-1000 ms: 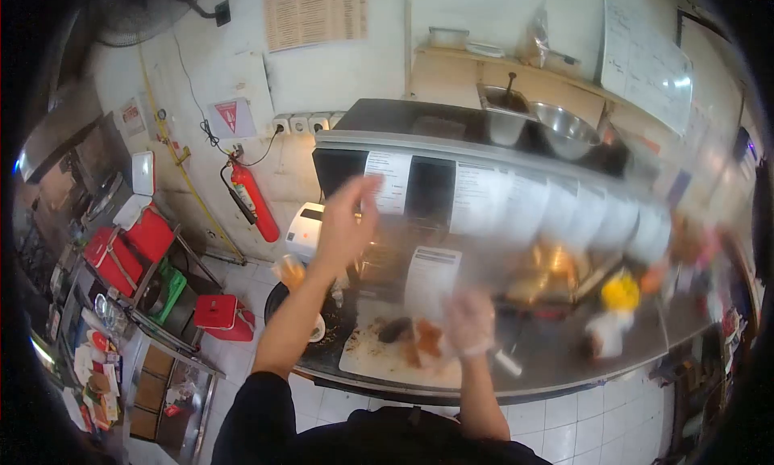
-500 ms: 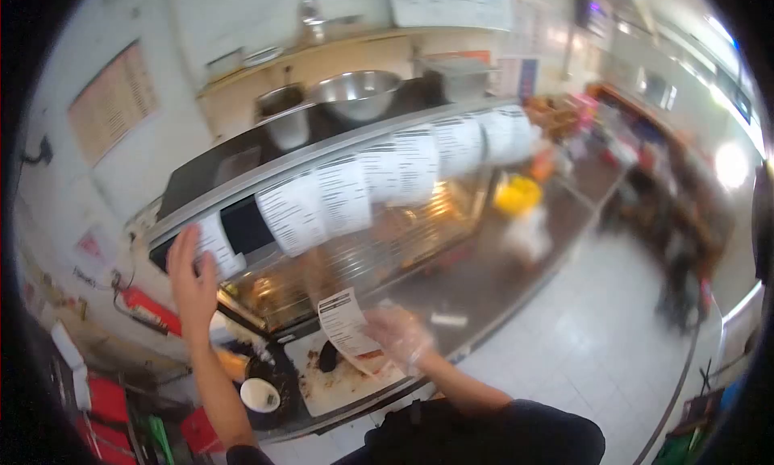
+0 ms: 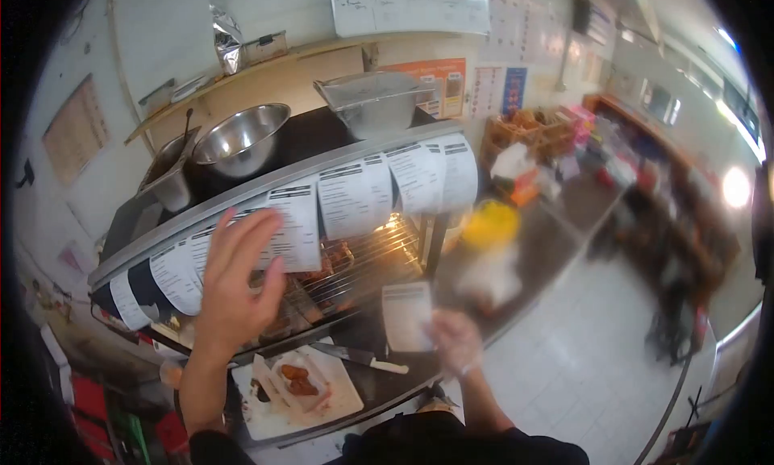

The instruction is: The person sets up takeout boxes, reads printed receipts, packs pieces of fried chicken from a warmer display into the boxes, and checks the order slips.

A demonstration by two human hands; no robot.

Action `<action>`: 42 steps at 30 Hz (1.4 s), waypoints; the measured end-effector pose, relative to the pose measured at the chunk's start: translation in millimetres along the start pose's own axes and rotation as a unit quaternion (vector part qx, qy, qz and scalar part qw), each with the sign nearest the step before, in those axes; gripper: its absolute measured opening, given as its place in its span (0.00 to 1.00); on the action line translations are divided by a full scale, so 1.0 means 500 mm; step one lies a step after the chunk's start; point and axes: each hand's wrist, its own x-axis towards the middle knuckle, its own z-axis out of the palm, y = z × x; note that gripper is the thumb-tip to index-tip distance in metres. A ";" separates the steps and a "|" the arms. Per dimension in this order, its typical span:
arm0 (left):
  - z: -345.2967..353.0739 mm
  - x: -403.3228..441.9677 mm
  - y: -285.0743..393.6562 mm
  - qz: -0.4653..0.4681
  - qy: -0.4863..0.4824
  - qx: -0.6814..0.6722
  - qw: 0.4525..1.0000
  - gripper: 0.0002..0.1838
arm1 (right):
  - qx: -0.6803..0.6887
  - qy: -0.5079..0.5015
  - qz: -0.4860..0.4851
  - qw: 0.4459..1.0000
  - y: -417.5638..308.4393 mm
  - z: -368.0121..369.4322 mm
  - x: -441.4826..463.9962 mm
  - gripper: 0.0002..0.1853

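My left hand is raised in front of the row of printed order tickets, its fingers spread and its thumb apart. Its fingertips overlap one hanging ticket; whether they touch it I cannot tell. My right hand, in a clear plastic glove, pinches the edge of a loose paper ticket over the dark counter. More tickets hang along the metal rail. Below my left hand, a white cutting board carries an open box with browned food pieces. A knife lies at the board's edge.
Behind the tickets is a lit warming cabinet with wire racks. On top stand a steel bowl and a clear tub. A blurred yellow item and white bag sit on the counter at right. Tiled floor lies beyond.
My left hand has moved from the rail's left end to its middle. My right hand has carried its ticket rightward, away from the board. The view has shifted, bringing the food box and knife into sight.
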 end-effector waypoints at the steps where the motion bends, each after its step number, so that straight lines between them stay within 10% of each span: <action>1: 0.041 0.046 0.027 0.015 -0.009 -0.005 1.000 0.23 | -0.063 0.013 -0.066 0.996 0.028 -0.035 0.016 0.11; 6: 0.190 0.216 0.074 0.041 -0.036 0.008 0.998 0.24 | 0.078 0.038 0.043 0.995 0.054 -0.163 0.095 0.09; 11: 0.224 0.243 0.061 -0.014 -0.019 0.048 0.999 0.23 | -0.022 0.023 -0.062 0.998 0.170 -0.192 0.149 0.14; 42: -0.019 0.012 -0.098 -0.246 0.044 0.252 0.935 0.19 | 0.178 -0.028 -0.058 0.982 0.095 -0.022 0.172 0.29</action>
